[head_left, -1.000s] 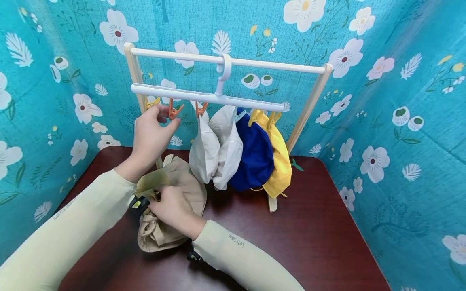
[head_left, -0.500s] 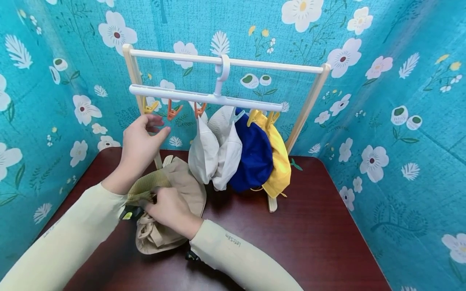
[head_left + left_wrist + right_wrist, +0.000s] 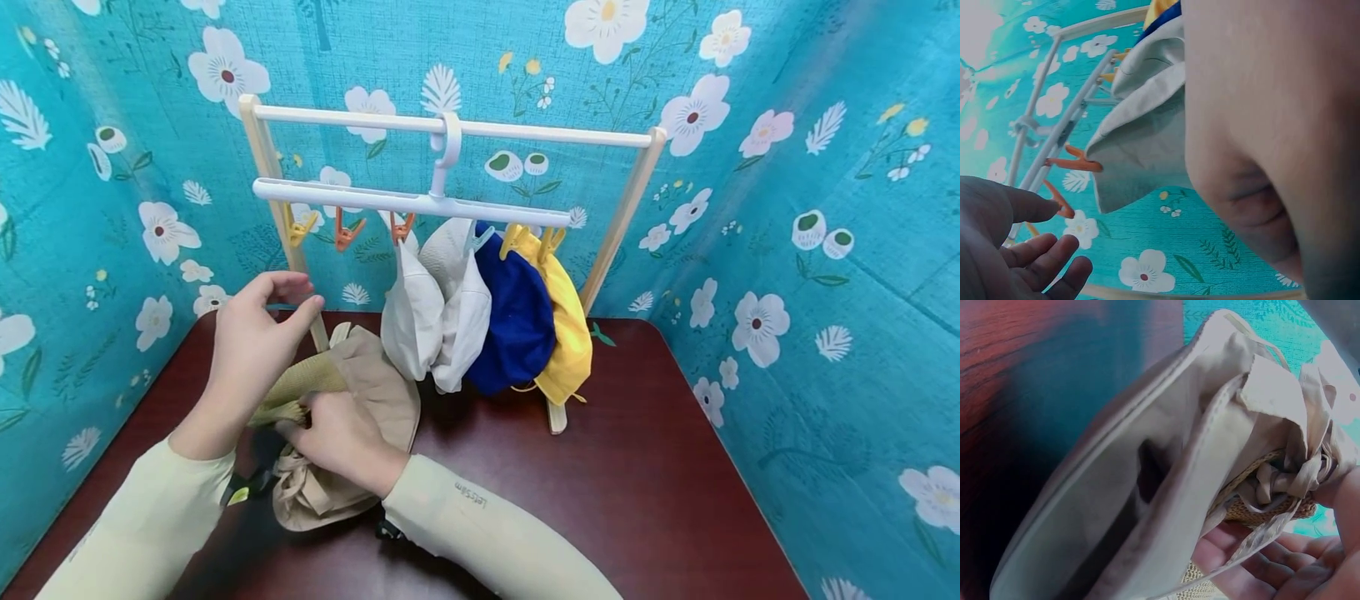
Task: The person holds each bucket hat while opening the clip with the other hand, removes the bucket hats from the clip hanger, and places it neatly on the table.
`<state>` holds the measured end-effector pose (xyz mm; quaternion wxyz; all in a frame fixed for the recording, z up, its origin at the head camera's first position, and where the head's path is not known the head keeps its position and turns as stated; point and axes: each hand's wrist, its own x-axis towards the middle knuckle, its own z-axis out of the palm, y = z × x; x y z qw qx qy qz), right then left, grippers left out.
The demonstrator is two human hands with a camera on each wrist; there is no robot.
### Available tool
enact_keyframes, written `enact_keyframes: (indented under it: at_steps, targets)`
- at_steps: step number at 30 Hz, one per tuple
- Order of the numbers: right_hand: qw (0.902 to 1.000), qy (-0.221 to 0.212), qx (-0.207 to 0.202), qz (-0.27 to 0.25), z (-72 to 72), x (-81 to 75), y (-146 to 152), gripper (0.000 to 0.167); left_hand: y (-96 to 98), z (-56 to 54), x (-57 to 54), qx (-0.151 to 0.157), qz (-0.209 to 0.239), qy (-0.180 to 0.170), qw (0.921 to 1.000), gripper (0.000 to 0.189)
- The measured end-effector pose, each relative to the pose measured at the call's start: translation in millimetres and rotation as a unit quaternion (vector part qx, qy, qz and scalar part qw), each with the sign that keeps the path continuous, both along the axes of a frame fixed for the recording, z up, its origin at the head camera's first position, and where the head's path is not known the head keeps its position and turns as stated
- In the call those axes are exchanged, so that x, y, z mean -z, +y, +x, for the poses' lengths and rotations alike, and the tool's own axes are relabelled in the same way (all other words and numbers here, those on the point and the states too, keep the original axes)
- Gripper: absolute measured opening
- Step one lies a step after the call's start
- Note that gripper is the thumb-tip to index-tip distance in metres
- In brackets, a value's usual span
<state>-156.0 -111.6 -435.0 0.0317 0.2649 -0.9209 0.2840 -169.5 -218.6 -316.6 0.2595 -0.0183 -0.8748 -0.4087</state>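
Observation:
A beige sun hat (image 3: 390, 396) with a woven straw part and a tied fabric bow (image 3: 1285, 481) is above the table's left side. My right hand (image 3: 339, 437) grips it at the straw part, with the fingers behind it in the right wrist view. My left hand (image 3: 251, 350) holds nothing. Its fingers are loosely bent and apart, above the hat's left end and below a yellow clip (image 3: 300, 227) and an orange clip (image 3: 347, 232). Nothing hangs from those two clips. Another orange clip (image 3: 401, 229) and a light blue clip (image 3: 480, 239) hold a pale grey hat (image 3: 412, 317).
A white hanger (image 3: 352, 197) hooks over the bar of a wooden rack (image 3: 615, 233). Blue (image 3: 517, 325) and yellow (image 3: 573, 333) hats hang at its right. The rack stands on a dark red table (image 3: 637, 467), with flowered cloth (image 3: 825, 275) around it.
My left hand has come away from the orange clip, moving down and to the left. The right hand stays on the beige hat, shifting slightly down. The view has shifted a little.

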Motion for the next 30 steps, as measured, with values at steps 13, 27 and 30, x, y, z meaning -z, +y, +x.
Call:
enact_keyframes:
  at_steps: [13, 27, 30]
  targets:
    - [0.9968, 0.019, -0.004, 0.078, 0.5, 2.5, -11.2, 0.034, -17.2, 25.8, 7.4, -0.003, 0.013, -0.01, 0.9999, 0.039]
    - [0.99, 0.04, -0.033, 0.131, 8.2, 14.1, -23.1, 0.031, -23.6, 41.9, 16.3, 0.001, 0.026, -0.001, 0.9997, 0.034]
    - [0.9896, 0.043, -0.037, 0.132, 9.1, 16.3, -25.6, 0.031, -24.2, 43.7, 17.2, 0.004, 0.028, -0.004, 0.9996, 0.034]
